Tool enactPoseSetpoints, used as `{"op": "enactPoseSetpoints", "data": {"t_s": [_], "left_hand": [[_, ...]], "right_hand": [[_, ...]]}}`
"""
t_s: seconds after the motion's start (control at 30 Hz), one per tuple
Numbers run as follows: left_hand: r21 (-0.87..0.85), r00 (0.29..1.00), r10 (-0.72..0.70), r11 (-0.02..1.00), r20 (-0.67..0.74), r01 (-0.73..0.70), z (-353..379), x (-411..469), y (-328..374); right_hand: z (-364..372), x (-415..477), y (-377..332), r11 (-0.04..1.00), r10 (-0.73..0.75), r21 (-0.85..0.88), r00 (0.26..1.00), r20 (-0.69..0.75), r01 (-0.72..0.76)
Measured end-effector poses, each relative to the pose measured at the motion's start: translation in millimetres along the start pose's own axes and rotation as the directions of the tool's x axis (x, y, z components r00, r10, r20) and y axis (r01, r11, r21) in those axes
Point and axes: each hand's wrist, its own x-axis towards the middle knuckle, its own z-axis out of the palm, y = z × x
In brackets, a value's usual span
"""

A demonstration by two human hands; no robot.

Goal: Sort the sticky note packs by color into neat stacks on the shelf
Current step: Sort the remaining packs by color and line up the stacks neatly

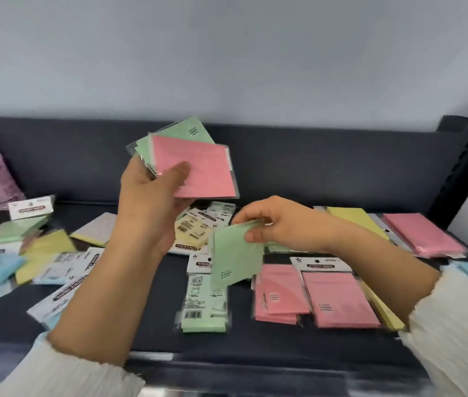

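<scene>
Left hand [152, 202] grips fanned pink and green wrapped sticky note packs [198, 170], clear above the dark shelf [146, 316]; right hand [281, 224] pinches a tilted green pack [235, 259] by its top edge.

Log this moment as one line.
left hand: holds pink pack fanned with green packs | right hand: pinches lone green pack | shelf: mixed packs loose, pink stacks front right

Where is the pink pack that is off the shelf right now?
Head view, left of centre: the left hand holds the pink pack raised above the shelf, in front of green packs.
</scene>
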Motion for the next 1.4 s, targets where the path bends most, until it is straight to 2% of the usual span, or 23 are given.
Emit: {"op": "enactPoseSetpoints", "data": {"t_s": [0.13, 0.33, 0.43, 0.5, 0.63, 0.7, 0.77, 0.83, 0.9, 1.0, 1.1, 1.2, 1.3, 1.4], "left_hand": [[0.032, 0.997, 0.035, 0.999, -0.074, -0.033, -9, -5, 2], [0.047, 0.985, 0.067, 0.997, -0.159, -0.06, 3, -29, 1], [0.057, 0.973, 0.105, 0.994, -0.207, -0.095, 11, -47, 2], [0.073, 0.959, 0.133, 0.99, -0.249, -0.118, 12, -61, 3], [0.107, 0.914, 0.182, 0.982, -0.362, -0.153, 4, -90, 12], [0.119, 0.882, 0.22, 0.975, -0.416, -0.187, -3, -102, 15], [0.128, 0.839, 0.261, 0.965, -0.477, -0.228, -8, -111, 20], [0.123, 0.8, 0.285, 0.958, -0.528, -0.26, -13, -116, 25], [0.134, 0.768, 0.306, 0.951, -0.562, -0.28, -18, -120, 29], [0.126, 0.759, 0.303, 0.951, -0.577, -0.284, -29, -121, 36], [0.105, 0.743, 0.277, 0.957, -0.609, -0.271, -44, -120, 40], [0.106, 0.742, 0.263, 0.962, -0.617, -0.252, -58, -118, 40], [0.106, 0.76, 0.254, 0.965, -0.598, -0.239, -63, -114, 40], [0.108, 0.774, 0.256, 0.965, -0.58, -0.238, -67, -107, 38]], "right_hand": [[3, 18, 0, 0.989, -0.054, -0.123, 0.981, 0.187, 0.078], [0, 14, 2, 0.974, -0.087, -0.17, 0.943, 0.321, 0.148], [9, 15, -3, 0.914, -0.196, -0.272, 0.914, 0.355, 0.302], [15, 17, -6, 0.889, -0.266, -0.271, 0.897, 0.353, 0.37], [6, 22, -3, 0.876, -0.284, -0.254, 0.864, 0.416, 0.411], [-7, 26, -5, 0.914, -0.288, -0.16, 0.875, 0.389, 0.372], [-8, 31, -9, 0.946, -0.32, 0.044, 0.904, 0.282, 0.321], [6, 39, -16, 0.946, -0.325, 0.08, 0.929, 0.178, 0.315], [28, 51, -23, 0.945, -0.323, -0.006, 0.935, 0.146, 0.328], [55, 66, -34, 0.918, -0.365, -0.091, 0.912, 0.187, 0.386], [68, 74, -44, 0.897, -0.349, -0.155, 0.878, 0.328, 0.415], [78, 78, -46, 0.873, -0.265, -0.249, 0.837, 0.478, 0.419], [81, 80, -39, 0.841, -0.223, -0.354, 0.857, 0.464, 0.41], [62, 67, -38, 0.787, -0.288, -0.406, 0.859, 0.423, 0.464]]}}
